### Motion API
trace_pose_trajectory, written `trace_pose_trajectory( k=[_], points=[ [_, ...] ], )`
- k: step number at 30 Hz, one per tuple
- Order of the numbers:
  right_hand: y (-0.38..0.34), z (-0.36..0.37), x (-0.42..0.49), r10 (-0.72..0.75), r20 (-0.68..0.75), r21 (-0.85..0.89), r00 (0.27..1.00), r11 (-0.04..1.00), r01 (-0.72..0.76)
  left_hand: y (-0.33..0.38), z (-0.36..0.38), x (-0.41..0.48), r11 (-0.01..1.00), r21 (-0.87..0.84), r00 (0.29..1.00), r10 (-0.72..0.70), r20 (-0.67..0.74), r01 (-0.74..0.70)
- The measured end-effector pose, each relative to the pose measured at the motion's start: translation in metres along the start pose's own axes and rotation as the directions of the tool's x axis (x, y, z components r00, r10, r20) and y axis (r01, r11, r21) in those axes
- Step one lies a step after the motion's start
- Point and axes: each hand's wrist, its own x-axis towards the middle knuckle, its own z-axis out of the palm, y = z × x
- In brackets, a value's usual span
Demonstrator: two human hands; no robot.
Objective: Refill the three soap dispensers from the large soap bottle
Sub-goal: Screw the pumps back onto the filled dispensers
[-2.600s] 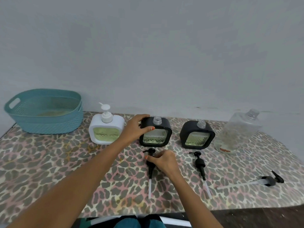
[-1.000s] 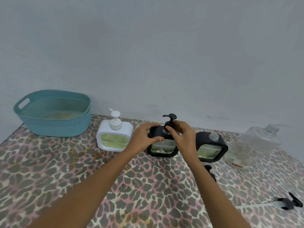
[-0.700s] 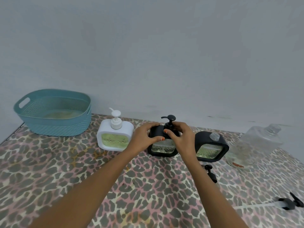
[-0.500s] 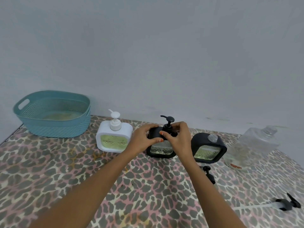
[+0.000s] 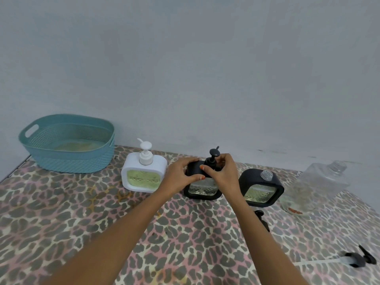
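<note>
Left hand (image 5: 181, 175) wraps the rounded-square black dispenser (image 5: 202, 189) mid-desk (image 5: 61, 219); right hand (image 5: 223, 174) pinches its black pump (image 5: 212, 160). White dispenser (image 5: 144, 175) left, second black dispenser (image 5: 261, 188) right, uncapped. Clear large soap bottle (image 5: 316, 187) far right. Woven teal basket (image 5: 70, 144).

Teal basket (image 5: 67, 159) on leopard-print table (image 5: 61, 219), perhaps holding cloth.
</note>
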Motion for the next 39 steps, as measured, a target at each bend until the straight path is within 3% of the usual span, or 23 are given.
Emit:
trace_pose_trajectory(
  k=[8,14,17,24,32,39],
  points=[
    [0.003,-0.021,-0.004,-0.014,0.232,0.062,0.973,0.998,-0.001,-0.001,-0.001,0.001,1.0,-0.028,1.0,-0.006,0.007,0.006],
    [0.001,-0.005,0.0,0.042,0.046,0.052,0.998,0.998,-0.045,-0.001,0.0,0.0,1.0,-0.03,1.0,-0.006,0.011,0.006],
    [0.001,0.002,0.0,0.042,0.023,-0.023,0.999,0.999,-0.041,-0.002,0.0,0.001,1.0,-0.029,1.0,-0.007,0.01,0.007],
    [0.0,-0.021,-0.003,-0.002,0.273,0.056,0.962,0.998,-0.014,0.0,-0.001,0.001,1.0,-0.03,1.0,-0.008,0.018,0.009],
    [0.0,-0.001,0.001,-0.022,0.041,-0.057,0.999,0.998,0.025,0.0,-0.001,0.001,1.0,-0.021,1.0,-0.012,0.013,0.012],
    [0.0,-0.02,-0.001,-0.024,0.296,0.095,0.955,0.995,-0.004,0.002,-0.001,0.0,0.999,-0.035,1.0,-0.009,0.014,0.009]
  ],
)
